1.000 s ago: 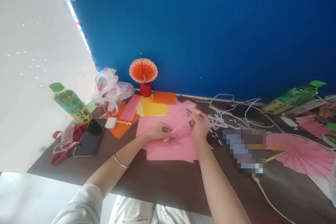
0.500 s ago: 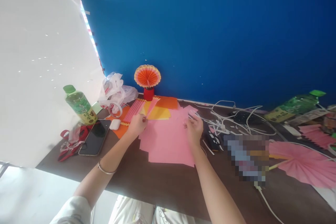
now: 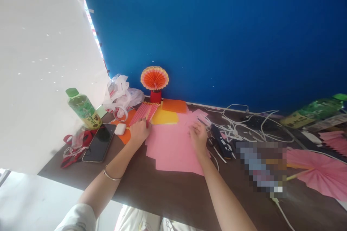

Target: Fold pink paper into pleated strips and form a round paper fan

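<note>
My left hand (image 3: 140, 131) is closed on the near end of the pleated pink paper (image 3: 143, 112), whose far edge is yellow. It lies over orange paper at the left of the pink sheets. My right hand (image 3: 198, 134) hovers at the right side of the stacked pink sheets (image 3: 173, 149), fingers curled together; whether anything small is between them is hidden. Yellow paper (image 3: 166, 117) and orange paper (image 3: 174, 105) lie at the back of the stack. A round orange and pink pleated fan (image 3: 154, 78) stands on a red holder (image 3: 155, 96) behind them.
At left are a green-capped bottle (image 3: 84, 110), a black phone (image 3: 99, 142), a white case (image 3: 120, 129), a tape roll (image 3: 120, 114) and a plastic bag (image 3: 119, 92). White cables (image 3: 267, 115), a black device (image 3: 222, 142) and a pink fan (image 3: 320, 173) lie at right.
My left hand has lowered the raised pleated strip leftward against the other pleated pink paper. My right hand's fingers have curled in slightly. The view has shifted a little.
</note>
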A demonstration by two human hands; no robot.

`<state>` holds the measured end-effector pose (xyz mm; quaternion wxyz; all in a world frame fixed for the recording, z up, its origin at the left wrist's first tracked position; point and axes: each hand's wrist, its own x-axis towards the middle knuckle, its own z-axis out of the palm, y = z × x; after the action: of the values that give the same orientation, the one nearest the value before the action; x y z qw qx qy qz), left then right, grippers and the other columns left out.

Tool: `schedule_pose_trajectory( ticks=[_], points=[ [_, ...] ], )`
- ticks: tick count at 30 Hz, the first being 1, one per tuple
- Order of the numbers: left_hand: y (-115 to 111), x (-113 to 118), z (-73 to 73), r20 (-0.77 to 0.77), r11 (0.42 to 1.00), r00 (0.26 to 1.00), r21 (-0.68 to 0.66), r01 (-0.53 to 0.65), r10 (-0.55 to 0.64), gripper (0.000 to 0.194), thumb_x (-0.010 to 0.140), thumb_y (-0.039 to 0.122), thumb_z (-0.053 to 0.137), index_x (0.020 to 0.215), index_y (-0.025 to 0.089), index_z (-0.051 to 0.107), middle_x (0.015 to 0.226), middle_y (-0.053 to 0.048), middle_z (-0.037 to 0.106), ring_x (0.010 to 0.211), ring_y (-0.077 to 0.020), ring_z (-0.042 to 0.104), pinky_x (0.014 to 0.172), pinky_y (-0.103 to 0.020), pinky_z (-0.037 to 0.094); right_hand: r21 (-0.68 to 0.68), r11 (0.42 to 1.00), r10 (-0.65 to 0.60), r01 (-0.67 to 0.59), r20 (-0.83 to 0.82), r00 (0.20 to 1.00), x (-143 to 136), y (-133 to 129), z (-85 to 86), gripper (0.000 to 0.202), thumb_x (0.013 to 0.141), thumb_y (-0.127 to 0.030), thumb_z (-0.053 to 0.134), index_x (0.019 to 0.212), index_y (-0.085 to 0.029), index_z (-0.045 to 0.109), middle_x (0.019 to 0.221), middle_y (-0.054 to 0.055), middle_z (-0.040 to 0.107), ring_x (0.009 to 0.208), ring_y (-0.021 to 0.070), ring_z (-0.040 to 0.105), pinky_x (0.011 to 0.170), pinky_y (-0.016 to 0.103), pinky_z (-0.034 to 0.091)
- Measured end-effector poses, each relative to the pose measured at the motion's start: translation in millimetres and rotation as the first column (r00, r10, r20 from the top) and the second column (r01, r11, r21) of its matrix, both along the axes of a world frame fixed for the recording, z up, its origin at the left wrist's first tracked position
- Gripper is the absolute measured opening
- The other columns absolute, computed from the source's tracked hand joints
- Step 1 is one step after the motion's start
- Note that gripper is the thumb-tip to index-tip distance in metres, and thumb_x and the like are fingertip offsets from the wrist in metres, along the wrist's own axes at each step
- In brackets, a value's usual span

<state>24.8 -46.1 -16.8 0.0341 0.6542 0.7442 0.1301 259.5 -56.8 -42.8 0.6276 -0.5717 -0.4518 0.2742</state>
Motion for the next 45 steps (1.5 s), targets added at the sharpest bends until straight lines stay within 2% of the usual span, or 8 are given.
schedule_pose_trajectory(
  ticks=[3,6,8,11,16,26,33,45],
  points=[
    [0,-2,-5.2,0.000,0.993,0.999,0.107,0.053,-0.053,0.041,0.087,0.040,0.037,0.109,0.014,0.058,0.101,-0.014,0.060,0.089,-0.0270,0.060,0.072,-0.036,0.047,-0.015,1.000,-0.005,0.006,0.035,0.999,-2,-2,1.9,0.027,0.069,-0.032,0.060,0.092,-0.020,0.054,0.088,0.004,0.060,0.071,0.0152,0.058,0.055,0.026,0.048],
    [0,-4,-12.6,-0.031,0.948,0.973,0.222,0.228,-0.227,0.035,0.087,0.027,0.035,0.111,0.013,0.057,0.118,-0.014,0.055,0.110,-0.0265,0.051,0.090,-0.037,0.042,0.010,1.000,0.002,-0.003,0.072,0.997,-2,-2,0.9,0.025,0.070,-0.031,0.059,0.092,-0.020,0.055,0.090,0.005,0.060,0.076,0.0159,0.058,0.060,0.027,0.049],
    [0,-5,-18.1,-0.033,0.911,0.940,0.238,0.338,-0.340,0.036,0.086,0.020,0.034,0.114,0.011,0.054,0.128,-0.014,0.050,0.121,-0.0249,0.043,0.100,-0.038,0.035,0.026,1.000,0.007,-0.009,0.088,0.996,-2,-1,-0.6,0.024,0.070,-0.031,0.058,0.092,-0.020,0.055,0.090,0.005,0.060,0.079,0.0163,0.058,0.062,0.028,0.050],
    [-1,-4,-25.3,-0.022,0.892,0.910,0.187,0.411,-0.414,0.039,0.086,0.020,0.035,0.121,0.008,0.048,0.131,-0.016,0.047,0.126,-0.0250,0.038,0.106,-0.042,0.028,0.021,0.999,0.022,-0.024,0.101,0.995,-2,-1,-2.6,0.025,0.071,-0.032,0.058,0.093,-0.020,0.055,0.091,0.005,0.060,0.081,0.0169,0.058,0.064,0.029,0.050],
    [-5,-2,-29.6,-0.049,0.910,0.917,0.114,0.398,-0.395,0.043,0.088,0.025,0.034,0.127,0.011,0.042,0.136,-0.016,0.043,0.128,-0.0274,0.036,0.106,-0.048,0.025,-0.002,0.999,0.051,-0.051,0.126,0.991,-1,-1,-6.4,0.026,0.073,-0.034,0.058,0.096,-0.021,0.054,0.093,0.005,0.059,0.083,0.0176,0.058,0.066,0.030,0.050],
    [-7,-2,-28.9,-0.105,0.911,0.920,0.136,0.389,-0.377,0.044,0.088,0.026,0.034,0.130,0.014,0.041,0.137,-0.016,0.041,0.128,-0.0278,0.035,0.107,-0.051,0.022,0.033,0.996,0.072,-0.081,0.227,0.971,-3,-2,-9.5,0.023,0.075,-0.032,0.055,0.096,-0.021,0.054,0.093,0.005,0.060,0.085,0.0175,0.058,0.079,0.034,0.048],
    [-4,-2,-30.8,-0.103,0.908,0.915,0.123,0.400,-0.389,0.044,0.085,0.018,0.035,0.127,0.009,0.044,0.133,-0.016,0.045,0.127,-0.0261,0.038,0.108,-0.044,0.024,0.007,0.996,0.082,-0.087,0.279,0.957,-7,-6,-3.4,0.026,0.076,-0.034,0.054,0.098,-0.020,0.055,0.090,0.007,0.062,0.083,0.0193,0.059,0.077,0.034,0.047],
    [-8,1,-27.5,-0.101,0.946,0.957,0.153,0.286,-0.273,0.042,0.084,0.018,0.036,0.124,0.010,0.047,0.130,-0.018,0.047,0.122,-0.0264,0.043,0.105,-0.043,0.027,-0.004,0.995,0.096,-0.101,0.355,0.930,-6,-6,-7.0,0.027,0.078,-0.037,0.051,0.099,-0.021,0.055,0.083,0.006,0.063,0.079,0.0204,0.060,0.073,0.035,0.048]
  ],
)
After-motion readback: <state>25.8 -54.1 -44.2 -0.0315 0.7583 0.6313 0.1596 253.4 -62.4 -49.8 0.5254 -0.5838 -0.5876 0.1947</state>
